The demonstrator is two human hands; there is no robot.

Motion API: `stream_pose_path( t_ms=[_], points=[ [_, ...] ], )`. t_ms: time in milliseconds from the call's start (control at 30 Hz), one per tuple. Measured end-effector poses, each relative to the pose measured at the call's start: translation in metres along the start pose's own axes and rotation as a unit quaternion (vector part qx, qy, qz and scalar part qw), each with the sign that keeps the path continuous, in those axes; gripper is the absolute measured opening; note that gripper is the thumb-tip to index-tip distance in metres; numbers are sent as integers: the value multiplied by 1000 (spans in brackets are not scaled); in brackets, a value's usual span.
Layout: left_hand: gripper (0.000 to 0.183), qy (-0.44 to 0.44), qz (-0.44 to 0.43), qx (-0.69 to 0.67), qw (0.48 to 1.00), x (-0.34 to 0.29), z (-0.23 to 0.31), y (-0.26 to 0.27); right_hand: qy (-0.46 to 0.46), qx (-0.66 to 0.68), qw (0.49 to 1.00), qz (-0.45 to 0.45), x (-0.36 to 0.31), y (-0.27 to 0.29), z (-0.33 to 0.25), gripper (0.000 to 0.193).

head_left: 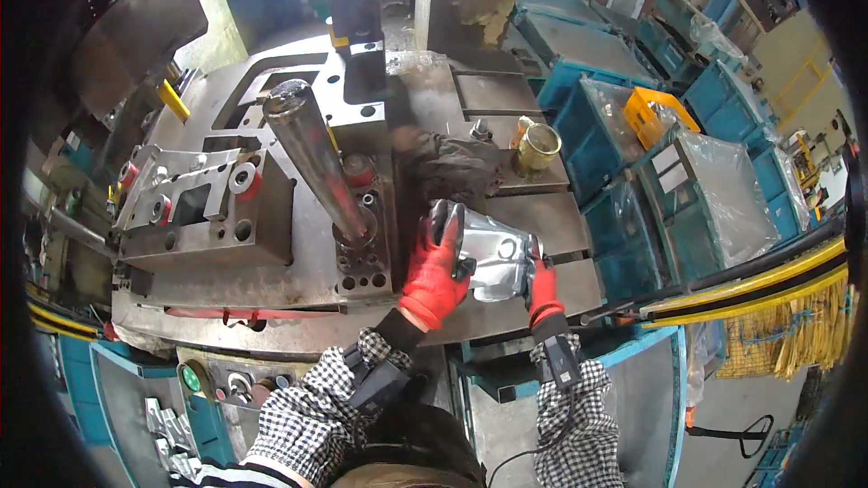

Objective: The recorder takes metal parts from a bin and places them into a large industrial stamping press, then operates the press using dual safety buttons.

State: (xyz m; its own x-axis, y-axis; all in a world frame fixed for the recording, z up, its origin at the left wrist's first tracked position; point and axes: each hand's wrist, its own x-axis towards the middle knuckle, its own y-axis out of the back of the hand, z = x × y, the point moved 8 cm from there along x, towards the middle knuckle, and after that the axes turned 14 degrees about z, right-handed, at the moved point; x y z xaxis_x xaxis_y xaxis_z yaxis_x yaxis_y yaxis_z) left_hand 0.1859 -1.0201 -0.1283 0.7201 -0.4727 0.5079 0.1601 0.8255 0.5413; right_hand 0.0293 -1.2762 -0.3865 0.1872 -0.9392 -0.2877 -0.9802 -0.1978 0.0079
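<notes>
Between my two gloved hands is a shiny stamped sheet-metal part (493,262), with a round hole near its upper right. My left hand (436,271), in a red glove with dark fingertips, grips its left side, thumb on the face. On the opposite edge, my right hand (542,287) is closed, its fingers partly hidden by the part. The part is held over the front of a steel press bed (533,219). Left of my hands rises a thick steel guide post (316,158) from a die block (203,226) with red-ringed rollers.
A dark rag (452,165) and a yellowish tin (538,146) lie beyond my hands. Teal bins (624,244) stand on the right, one bearing an orange crate (658,113). A yellow-and-black rail (750,282) crosses at right. Metal pieces (167,429) fill a bin at lower left.
</notes>
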Motion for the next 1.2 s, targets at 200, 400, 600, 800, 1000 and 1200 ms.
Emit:
stream_pose_path(
  t_ms=[200,400,600,800,1000,1200],
  points=[
    [99,5,-21,-11,1000,-9,11,-9,17,-17,998,54,0,36,14,44],
    [100,15,-74,93,993,-28,-22,-6,104,-80,989,68,-48,21,-13,56],
    [101,-21,-94,91,991,-24,-5,-29,155,-131,972,115,-37,67,-19,63],
    [104,23,-137,150,979,-25,-30,-5,412,-319,853,-36,-151,8,-146,123],
    [107,-66,-127,75,987,-35,49,30,536,-585,585,-168,-178,-43,-161,160],
    [102,-120,-202,-46,971,-145,70,185,493,-586,598,-234,-184,-61,-177,166]
  ],
)
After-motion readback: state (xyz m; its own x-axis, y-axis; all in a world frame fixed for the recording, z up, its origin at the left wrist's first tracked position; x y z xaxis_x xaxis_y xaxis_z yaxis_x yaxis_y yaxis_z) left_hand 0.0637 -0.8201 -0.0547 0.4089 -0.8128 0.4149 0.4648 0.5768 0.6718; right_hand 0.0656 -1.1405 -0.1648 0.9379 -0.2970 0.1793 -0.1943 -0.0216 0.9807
